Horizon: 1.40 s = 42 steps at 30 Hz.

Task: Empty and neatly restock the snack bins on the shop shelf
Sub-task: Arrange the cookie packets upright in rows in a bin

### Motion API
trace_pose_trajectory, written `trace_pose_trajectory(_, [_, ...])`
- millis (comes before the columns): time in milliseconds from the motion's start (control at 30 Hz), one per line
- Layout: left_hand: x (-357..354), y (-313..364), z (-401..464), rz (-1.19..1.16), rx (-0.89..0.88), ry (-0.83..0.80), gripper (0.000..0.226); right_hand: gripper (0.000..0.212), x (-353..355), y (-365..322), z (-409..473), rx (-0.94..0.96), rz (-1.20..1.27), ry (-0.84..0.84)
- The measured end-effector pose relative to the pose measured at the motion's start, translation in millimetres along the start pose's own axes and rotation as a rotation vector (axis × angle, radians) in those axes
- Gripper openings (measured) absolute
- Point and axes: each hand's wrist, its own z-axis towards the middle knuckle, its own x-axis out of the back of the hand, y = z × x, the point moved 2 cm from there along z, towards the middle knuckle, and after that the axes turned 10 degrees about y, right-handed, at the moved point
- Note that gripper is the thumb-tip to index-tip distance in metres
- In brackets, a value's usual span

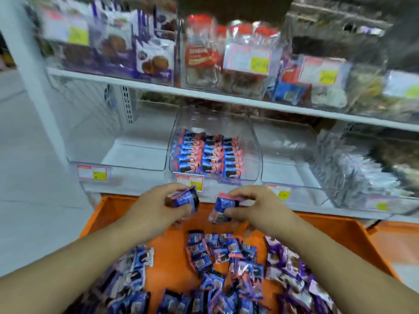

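My left hand (156, 207) grips a blue-and-pink snack packet (184, 198) above the far edge of the orange tray (113, 207). My right hand (251, 206) pinches another blue-and-pink snack packet (223, 203) beside it. Straight ahead on the lower shelf, a clear middle bin (254, 152) holds neat rows of the same packets (208, 155). Loose blue-and-pink packets (217, 252) lie piled in the tray below my hands.
A clear bin (133, 152) to the left holds nothing visible; the clear bin (292, 146) to the right looks bare too. Purple packets (292, 268) and dark blue packets (131, 273) also lie in the tray. The upper shelf (204, 92) carries filled bins. Price tags (91, 172) line the shelf edge.
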Motion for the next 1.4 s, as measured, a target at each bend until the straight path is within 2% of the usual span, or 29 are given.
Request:
trace_pose_trajectory(67, [17, 21, -14, -0.036, -0.039, 0.035, 0.039, 0.021, 8, -10, -13, 0.018, 0.171, 0.085])
trace_pose_trajectory(200, [32, 35, -27, -0.074, -0.075, 0.093, 0.032, 0.019, 11, -20, -23, -0.035, 0.529, 0.063])
trace_pose_trajectory(233, [33, 36, -26, -0.07, -0.086, 0.114, 0.031, 0.014, 10, -23, -23, -0.017, 0.524, 0.084])
trace_pose_trajectory(300, [34, 37, -23, -0.021, -0.102, 0.137, 0.034, 0.004, 9, -29, -22, 0.073, 0.337, 0.181])
trace_pose_trajectory(367, [33, 39, -20, 0.016, -0.103, 0.146, 0.04, 0.02, 7, -37, -18, 0.153, 0.234, 0.238])
trace_pose_trajectory(433, [34, 44, -16, 0.025, -0.124, 0.166, 0.043, 0.035, 4, -46, -13, 0.174, 0.233, 0.231])
trace_pose_trajectory(533, [35, 52, -9, -0.014, -0.169, 0.204, 0.044, 0.039, -6, -49, -2, 0.163, 0.223, 0.193])
trace_pose_trajectory(633, [31, 55, -5, -0.106, -0.157, 0.102, 0.049, 0.04, -16, -47, 9, 0.146, 0.231, 0.164])
trace_pose_trajectory(733, [29, 54, -2, -0.281, -0.056, -0.073, 0.046, 0.053, -19, -45, 14, 0.127, 0.243, 0.127])
trace_pose_trajectory(833, [32, 53, 2, -0.302, -0.051, -0.015, 0.034, 0.069, -19, -42, 14, 0.113, 0.21, 0.062])
trace_pose_trajectory(900, [34, 53, 1, -0.265, -0.079, 0.048, 0.044, 0.071, -19, -41, 15, 0.092, 0.196, 0.045])
trace_pose_trajectory(1033, [37, 47, -1, -0.327, -0.023, 0.094, 0.068, 0.074, -17, -38, 15, 0.054, 0.199, 0.038])
trace_pose_trajectory(1100, [38, 44, -2, -0.332, 0.0, 0.09, 0.073, 0.067, -15, -36, 13, 0.061, 0.211, 0.033])
trace_pose_trajectory(1233, [39, 43, -6, -0.297, 0.016, 0.088, 0.062, 0.029, -9, -33, 8, 0.059, 0.307, 0.09])
trace_pose_trajectory(1400, [41, 43, -5, -0.316, 0.047, 0.077, 0.057, 0.025, -2, -24, 12, 0.085, 0.242, 0.227])
